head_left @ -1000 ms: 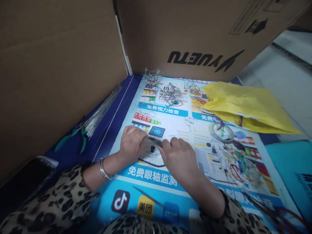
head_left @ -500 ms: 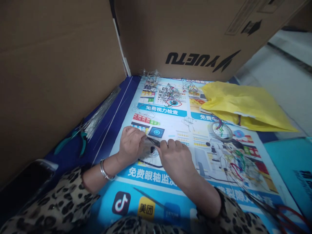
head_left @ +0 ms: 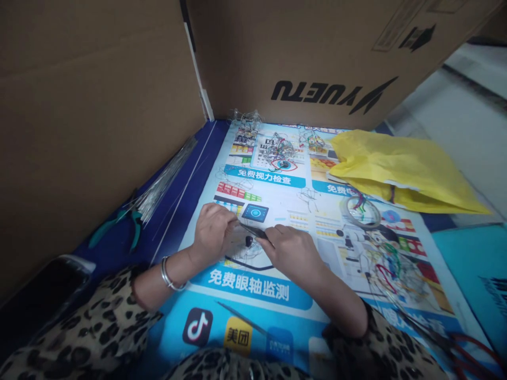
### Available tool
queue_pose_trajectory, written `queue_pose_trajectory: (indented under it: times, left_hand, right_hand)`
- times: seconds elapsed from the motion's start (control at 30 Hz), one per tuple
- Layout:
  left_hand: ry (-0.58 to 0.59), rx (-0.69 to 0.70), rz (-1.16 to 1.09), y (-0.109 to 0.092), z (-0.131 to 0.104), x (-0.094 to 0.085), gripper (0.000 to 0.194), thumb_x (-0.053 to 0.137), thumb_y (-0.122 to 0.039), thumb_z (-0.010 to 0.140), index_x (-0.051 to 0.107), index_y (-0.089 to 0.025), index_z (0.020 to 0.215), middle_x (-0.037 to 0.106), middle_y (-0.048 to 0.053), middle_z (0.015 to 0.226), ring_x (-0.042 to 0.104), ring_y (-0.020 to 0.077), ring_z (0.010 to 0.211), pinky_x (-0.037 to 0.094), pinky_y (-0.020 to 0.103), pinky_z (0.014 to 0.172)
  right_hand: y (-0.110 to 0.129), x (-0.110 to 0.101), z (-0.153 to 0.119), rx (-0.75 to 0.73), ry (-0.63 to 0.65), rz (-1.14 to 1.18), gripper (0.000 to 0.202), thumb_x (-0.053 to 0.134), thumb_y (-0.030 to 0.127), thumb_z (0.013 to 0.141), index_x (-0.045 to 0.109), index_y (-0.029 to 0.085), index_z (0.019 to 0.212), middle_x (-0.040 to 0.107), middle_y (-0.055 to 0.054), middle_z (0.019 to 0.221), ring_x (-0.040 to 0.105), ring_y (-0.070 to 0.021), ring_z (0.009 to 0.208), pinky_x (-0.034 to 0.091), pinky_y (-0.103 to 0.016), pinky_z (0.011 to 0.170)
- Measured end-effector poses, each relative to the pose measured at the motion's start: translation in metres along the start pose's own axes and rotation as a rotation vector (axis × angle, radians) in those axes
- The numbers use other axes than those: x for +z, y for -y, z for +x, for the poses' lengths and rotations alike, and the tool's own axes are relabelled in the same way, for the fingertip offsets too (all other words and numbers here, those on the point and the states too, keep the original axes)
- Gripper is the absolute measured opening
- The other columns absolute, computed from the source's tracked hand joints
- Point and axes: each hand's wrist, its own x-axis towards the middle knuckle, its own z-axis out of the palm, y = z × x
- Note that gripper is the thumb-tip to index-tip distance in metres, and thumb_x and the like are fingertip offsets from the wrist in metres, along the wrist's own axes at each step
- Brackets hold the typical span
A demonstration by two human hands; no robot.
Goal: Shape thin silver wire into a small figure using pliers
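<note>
Near the middle of the printed sheet, my left hand (head_left: 214, 232) is closed in a pinch. Fine wire (head_left: 247, 253) shows faintly below its fingertips, and the exact point of grip is hidden. My right hand (head_left: 291, 253) is closed around a dark, pointed tool that looks like tweezers (head_left: 254, 230). The tool's tip points left and reaches the fingertips of my left hand. Nearer to me, a long thin dark pointed tool (head_left: 241, 316) lies on the sheet.
Cardboard walls (head_left: 332, 47) stand left and behind. Left lie green-handled pliers (head_left: 135, 232), a bundle of straight wires (head_left: 166, 179) and a dark phone-like object (head_left: 47, 295). Right are a yellow bag (head_left: 396, 163), a tape roll (head_left: 362, 212), tangled coloured wires (head_left: 392, 269) and red-handled scissors (head_left: 443, 340).
My right hand has shifted slightly right, away from my left hand, so more of the dark tool shows between them. My left hand has stayed nearly in place.
</note>
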Motion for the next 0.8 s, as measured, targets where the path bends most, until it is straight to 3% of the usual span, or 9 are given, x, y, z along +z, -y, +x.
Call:
queue_pose_trajectory:
  times: [0.4,0.6,0.8]
  left_hand:
    - [0.076,-0.066,-0.192,0.005,0.001,0.001,0.015,0.040,-0.023,0.091,0.051,-0.019,0.083,0.060,0.002,0.074,0.052,0.0174,0.074,0.040,0.036,0.076]
    - [0.179,-0.135,-0.291,0.008,0.003,0.001,0.015,0.042,-0.027,0.091,0.055,-0.020,0.096,0.065,0.004,0.085,0.055,0.0183,0.084,0.041,0.036,0.080]
    - [0.205,-0.153,-0.344,0.008,0.004,0.002,0.018,0.042,-0.022,0.092,0.059,-0.019,0.098,0.066,0.004,0.088,0.056,0.0166,0.082,0.041,0.034,0.078]
  right_hand:
    - [-0.008,0.005,0.000,0.006,0.023,0.024,0.030,0.046,0.040,0.090,0.060,0.017,0.077,0.063,-0.003,0.071,0.056,-0.0143,0.063,0.022,-0.026,0.053]
    - [-0.011,0.011,0.000,-0.004,-0.050,-0.048,0.031,0.044,0.039,0.091,0.059,0.016,0.076,0.061,-0.004,0.069,0.054,-0.0141,0.064,0.023,-0.027,0.055]
    - [-0.011,0.014,0.001,0.005,-0.057,-0.016,0.033,0.044,0.041,0.091,0.060,0.016,0.077,0.061,-0.003,0.070,0.054,-0.0141,0.064,0.024,-0.026,0.055]
